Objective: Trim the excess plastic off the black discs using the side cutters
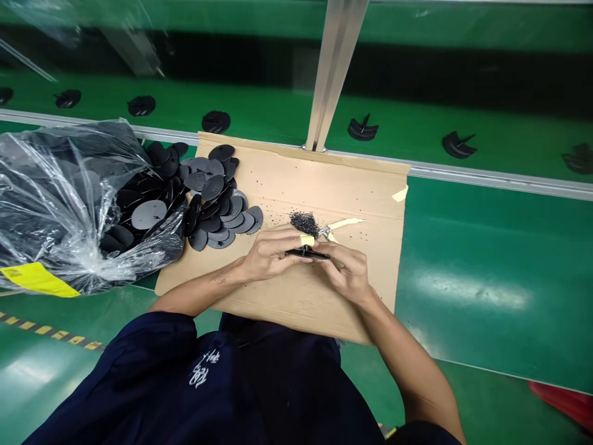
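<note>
**Black part point(308, 253) pinched in mid-air, loose bits close by**

The black part is grasped by the left hand point(272, 253) and the right hand point(348, 270), one at each end, above the cardboard point(287, 296). Just beyond, a heap of small black bits point(303, 222) and yellow-handled pliers point(346, 223) can be seen. If it is pressed unevenly, the thin part could be bent or dropped. The bits could be scattered by a brushing knuckle, and the overlapping black discs point(215, 186) could be toppled by a sweeping left forearm.
</note>
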Demonstrator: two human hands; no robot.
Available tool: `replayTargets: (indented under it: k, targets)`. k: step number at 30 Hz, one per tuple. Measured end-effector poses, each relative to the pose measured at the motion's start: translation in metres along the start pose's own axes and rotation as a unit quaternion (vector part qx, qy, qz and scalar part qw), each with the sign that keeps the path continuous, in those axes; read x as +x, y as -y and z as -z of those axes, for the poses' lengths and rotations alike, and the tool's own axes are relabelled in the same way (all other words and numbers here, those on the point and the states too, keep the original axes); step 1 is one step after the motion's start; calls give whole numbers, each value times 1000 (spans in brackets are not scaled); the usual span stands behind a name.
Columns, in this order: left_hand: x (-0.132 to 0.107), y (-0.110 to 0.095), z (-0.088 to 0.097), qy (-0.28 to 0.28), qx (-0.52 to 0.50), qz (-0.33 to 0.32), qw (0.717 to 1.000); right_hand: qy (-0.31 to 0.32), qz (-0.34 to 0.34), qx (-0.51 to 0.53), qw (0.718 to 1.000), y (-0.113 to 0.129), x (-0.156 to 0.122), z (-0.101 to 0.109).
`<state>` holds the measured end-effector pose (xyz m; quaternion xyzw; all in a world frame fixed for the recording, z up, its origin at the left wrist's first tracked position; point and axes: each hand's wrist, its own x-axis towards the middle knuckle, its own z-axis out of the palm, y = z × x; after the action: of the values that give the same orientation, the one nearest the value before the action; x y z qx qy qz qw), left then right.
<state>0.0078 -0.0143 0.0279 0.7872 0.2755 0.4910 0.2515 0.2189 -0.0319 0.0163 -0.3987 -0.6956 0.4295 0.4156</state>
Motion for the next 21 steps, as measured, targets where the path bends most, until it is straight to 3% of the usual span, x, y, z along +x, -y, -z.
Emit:
replayTargets:
  k: [3,8,11,15,18,21]
  targets:
    - [0,-2,1,-9,3,5,1000,8,0,10,1000,-2,0,-1]
    - [4,-6,3,29,-17,22,999,-16,2,-11,1000,1,-3,-5]
    - [4,-6,3,40,-25,51,998,3,18,-34,999,3,2,3]
    - [1,0,5,4,-11,90,996,41,46,-177,982,-5,15,32]
    - [-1,4,8,-17,2,105,994,56,12,-319,946,-19,21,51]
    - [-2,6,8,-32,3,120,992,98,-15,-371,923,-26,21,56]
